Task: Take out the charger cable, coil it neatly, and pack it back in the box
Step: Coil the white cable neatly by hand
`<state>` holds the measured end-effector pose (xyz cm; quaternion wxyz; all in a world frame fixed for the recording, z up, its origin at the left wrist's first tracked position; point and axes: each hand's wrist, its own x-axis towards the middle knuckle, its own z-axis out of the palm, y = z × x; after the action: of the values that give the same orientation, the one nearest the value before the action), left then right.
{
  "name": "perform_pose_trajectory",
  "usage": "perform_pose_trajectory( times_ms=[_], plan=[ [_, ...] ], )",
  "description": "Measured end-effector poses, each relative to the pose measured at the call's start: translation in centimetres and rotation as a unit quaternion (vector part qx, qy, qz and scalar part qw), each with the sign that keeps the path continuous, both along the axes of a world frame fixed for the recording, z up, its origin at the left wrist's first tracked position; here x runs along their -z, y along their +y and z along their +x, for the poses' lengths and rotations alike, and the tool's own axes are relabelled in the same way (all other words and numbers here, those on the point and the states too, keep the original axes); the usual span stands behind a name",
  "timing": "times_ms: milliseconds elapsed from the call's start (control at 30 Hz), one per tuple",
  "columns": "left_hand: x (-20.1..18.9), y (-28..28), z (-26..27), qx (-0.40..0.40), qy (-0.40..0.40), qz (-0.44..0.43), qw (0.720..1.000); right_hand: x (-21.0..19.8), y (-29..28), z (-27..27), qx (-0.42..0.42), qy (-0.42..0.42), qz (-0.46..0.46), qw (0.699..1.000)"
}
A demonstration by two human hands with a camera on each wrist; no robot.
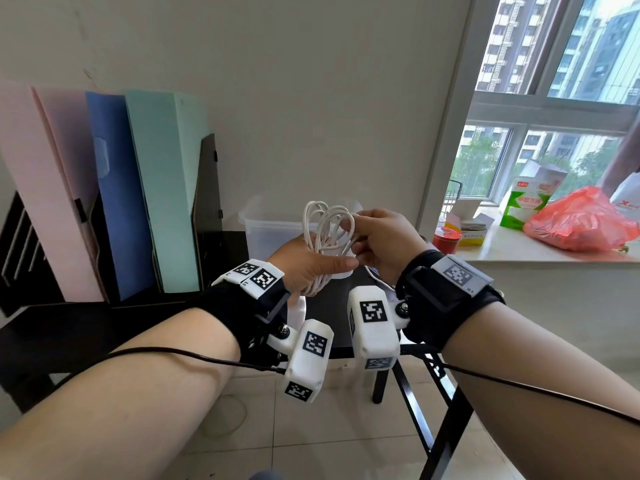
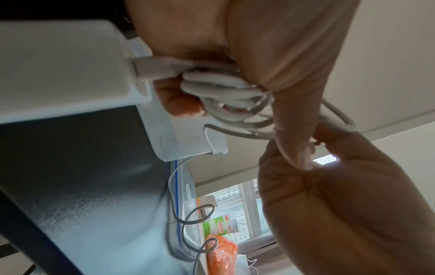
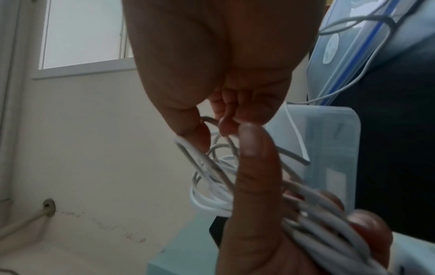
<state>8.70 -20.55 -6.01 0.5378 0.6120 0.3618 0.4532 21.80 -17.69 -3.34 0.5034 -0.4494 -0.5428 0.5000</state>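
A white charger cable (image 1: 327,233) is gathered into several loops above the black table. My left hand (image 1: 313,263) grips the bundle of loops (image 2: 226,89) in its curled fingers, thumb stretched out to the right. My right hand (image 1: 381,237) pinches a strand (image 3: 207,120) at the top of the loops between thumb and fingertips. A loose tail of cable (image 2: 173,195) hangs down and trails over the table. The clear plastic box (image 1: 273,226) stands open just behind the hands. The charger's plug end (image 2: 153,69) shows beside my left palm.
Pink, blue and green folders (image 1: 114,188) stand in a black rack at the left. The box lid with a blue rim (image 2: 183,204) lies on the table at the right. On the windowsill at the right sit a red bag (image 1: 578,225), a green carton (image 1: 526,202) and small tins.
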Motion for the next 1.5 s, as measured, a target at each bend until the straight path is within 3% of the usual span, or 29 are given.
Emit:
perform_pose_trajectory(
  times_ms=[100,233,433,567,700,833,1067,1267,1333,1500],
  plan=[
    [-0.2,0.0,-0.3,-0.024,0.028,-0.002,0.999,-0.1,-0.3,-0.1,-0.034,0.062,-0.012,0.997],
    [0.3,0.8,-0.8,-0.115,0.088,-0.012,0.989,-0.2,-0.6,-0.2,-0.06,0.114,-0.01,0.992],
    [0.1,0.0,-0.4,-0.128,0.046,-0.038,0.99,0.0,-0.8,-0.5,-0.058,0.104,0.006,0.993],
    [0.3,0.3,-0.7,-0.176,0.014,-0.051,0.983,1.2,-0.3,0.0,0.007,0.029,0.003,1.0],
    [0.6,1.2,-0.9,-0.204,-0.033,-0.046,0.977,3.4,0.5,0.4,0.055,-0.066,-0.073,0.994],
    [0.9,1.7,-1.0,-0.2,-0.051,-0.044,0.977,5.1,0.5,0.0,0.024,-0.069,-0.156,0.985],
    [1.4,2.1,-1.0,-0.194,-0.089,-0.051,0.976,5.1,0.7,-1.0,0.01,0.097,-0.163,0.982],
    [1.4,1.9,-0.8,-0.185,-0.136,-0.063,0.971,5.8,0.0,-1.7,0.002,-0.012,-0.232,0.973],
    [1.3,1.7,-0.7,-0.162,-0.149,-0.06,0.974,6.4,-0.3,-2.0,-0.013,-0.013,-0.254,0.967],
    [1.3,1.2,-0.8,-0.131,-0.144,-0.052,0.979,6.5,-0.6,-2.0,-0.082,0.112,-0.233,0.963]
  ],
)
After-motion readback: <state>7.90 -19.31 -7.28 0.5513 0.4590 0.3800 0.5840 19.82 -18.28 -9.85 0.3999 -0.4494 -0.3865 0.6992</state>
